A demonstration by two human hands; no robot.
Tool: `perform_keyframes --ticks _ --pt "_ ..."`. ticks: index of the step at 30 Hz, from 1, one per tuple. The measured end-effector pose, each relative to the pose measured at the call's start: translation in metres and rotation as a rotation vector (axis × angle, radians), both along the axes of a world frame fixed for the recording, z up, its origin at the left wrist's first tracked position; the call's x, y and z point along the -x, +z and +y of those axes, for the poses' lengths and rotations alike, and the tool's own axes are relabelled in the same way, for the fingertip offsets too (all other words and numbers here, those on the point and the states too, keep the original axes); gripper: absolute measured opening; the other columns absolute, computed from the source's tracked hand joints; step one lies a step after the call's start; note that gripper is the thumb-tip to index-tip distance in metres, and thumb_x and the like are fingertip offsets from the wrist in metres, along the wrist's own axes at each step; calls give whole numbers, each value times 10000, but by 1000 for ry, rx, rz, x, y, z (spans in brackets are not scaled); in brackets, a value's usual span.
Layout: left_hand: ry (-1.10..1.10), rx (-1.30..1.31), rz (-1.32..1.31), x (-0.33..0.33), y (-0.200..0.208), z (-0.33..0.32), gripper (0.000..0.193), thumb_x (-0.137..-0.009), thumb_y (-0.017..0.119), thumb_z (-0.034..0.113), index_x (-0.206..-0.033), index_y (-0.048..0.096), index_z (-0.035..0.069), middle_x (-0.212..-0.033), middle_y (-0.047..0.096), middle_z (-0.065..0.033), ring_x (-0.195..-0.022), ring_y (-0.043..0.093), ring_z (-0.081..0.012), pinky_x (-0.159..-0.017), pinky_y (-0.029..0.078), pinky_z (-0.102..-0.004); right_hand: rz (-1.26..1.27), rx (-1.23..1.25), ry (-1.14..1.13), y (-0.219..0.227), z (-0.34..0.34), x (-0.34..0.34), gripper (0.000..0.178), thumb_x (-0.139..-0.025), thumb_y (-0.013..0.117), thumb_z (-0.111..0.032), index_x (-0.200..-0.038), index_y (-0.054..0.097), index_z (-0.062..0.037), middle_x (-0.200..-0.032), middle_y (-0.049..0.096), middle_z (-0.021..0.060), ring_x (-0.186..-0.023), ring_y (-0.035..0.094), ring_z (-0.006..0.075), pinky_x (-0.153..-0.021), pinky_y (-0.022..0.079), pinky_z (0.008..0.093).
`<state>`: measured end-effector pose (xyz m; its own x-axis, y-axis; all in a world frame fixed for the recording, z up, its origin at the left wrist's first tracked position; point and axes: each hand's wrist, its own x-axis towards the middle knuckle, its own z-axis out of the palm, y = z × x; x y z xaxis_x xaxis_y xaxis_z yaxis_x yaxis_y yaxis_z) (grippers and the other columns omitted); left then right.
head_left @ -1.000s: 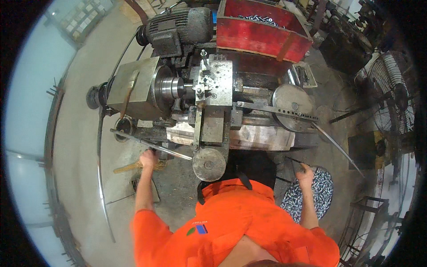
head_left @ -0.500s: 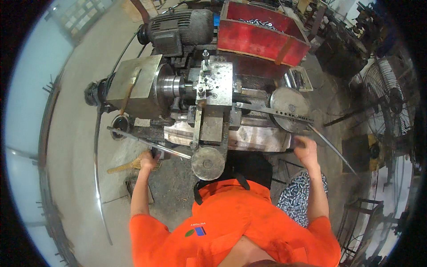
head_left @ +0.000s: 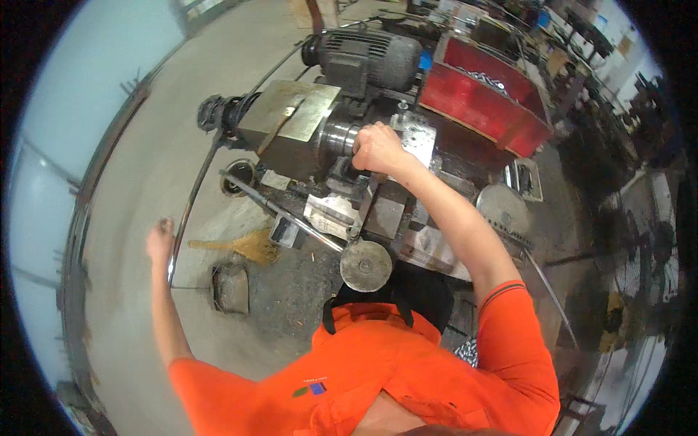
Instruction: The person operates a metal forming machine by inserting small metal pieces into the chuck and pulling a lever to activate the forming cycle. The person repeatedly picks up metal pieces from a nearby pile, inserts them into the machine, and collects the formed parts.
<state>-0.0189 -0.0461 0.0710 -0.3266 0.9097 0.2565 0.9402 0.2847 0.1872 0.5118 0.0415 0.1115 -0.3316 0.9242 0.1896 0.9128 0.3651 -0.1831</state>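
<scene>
My right hand reaches over the lathe-like machine. Its fingers are curled together between the shiny round spindle and the drilled metal tool block. Whatever those fingers hold is hidden under the hand. Out to the left, my left hand is smeared by motion beside a long metal lever rod; contact with the rod is unclear. A second lever slants down to a round metal disc just in front of my body.
An electric motor and a red bin with metal parts stand behind. Another round plate with a lever is at right. A broom and a dustpan-like container lie on the floor at left. Small metal parts show beside my right sleeve.
My right hand has moved from the machine's right front edge up to the spindle. My left hand has swung out left from the broom area. The view has turned, shifting the machine rightward.
</scene>
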Motion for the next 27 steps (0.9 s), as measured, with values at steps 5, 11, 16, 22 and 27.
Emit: perform_keyframes --ticks 5,11,16,22,27 --pt "52 130 -23 -56 -30 -39 566 -749 648 528 -1011 617 27 -837 651 -213 -815 625 -396 -712 489 -470 11 25 -11 -8 1 6 242 -554 606 -177 -704 676 0 -775 649 220 -797 636 369 -753 523 410" --pt "69 78 18 -100 -35 -59 480 -748 676 389 -1015 586 0 -844 640 -236 -819 617 -409 -720 490 -487 -176 -94 -8 0 -5 -17 236 -557 623 -205 -711 690 -39 -697 640 172 -762 592 389 -746 493 450" --pt "115 93 37 -119 -22 -67 450 -750 677 337 -1011 581 -17 -837 635 -247 -795 620 -411 -693 497 -477 130 -439 -261 86 -22 -99 465 -596 625 -182 -1055 644 -112 -1198 525 194 -950 543 354 -833 462 438" --pt "-108 44 177 -126 -17 -61 419 -792 648 268 -1090 576 -18 -832 648 -220 -776 631 -377 -675 496 -447 430 -150 122 66 -99 -98 515 -577 625 -149 -1084 632 -56 -1175 566 216 -1038 570 357 -900 458 410" --pt "-510 -10 -44 -163 12 -50 348 -846 626 215 -1119 599 1 -822 662 -180 -733 643 -307 -658 495 -388 427 -136 -30 11 -170 -147 429 -569 638 -173 -978 667 -47 -916 632 156 -841 600 322 -757 487 394"
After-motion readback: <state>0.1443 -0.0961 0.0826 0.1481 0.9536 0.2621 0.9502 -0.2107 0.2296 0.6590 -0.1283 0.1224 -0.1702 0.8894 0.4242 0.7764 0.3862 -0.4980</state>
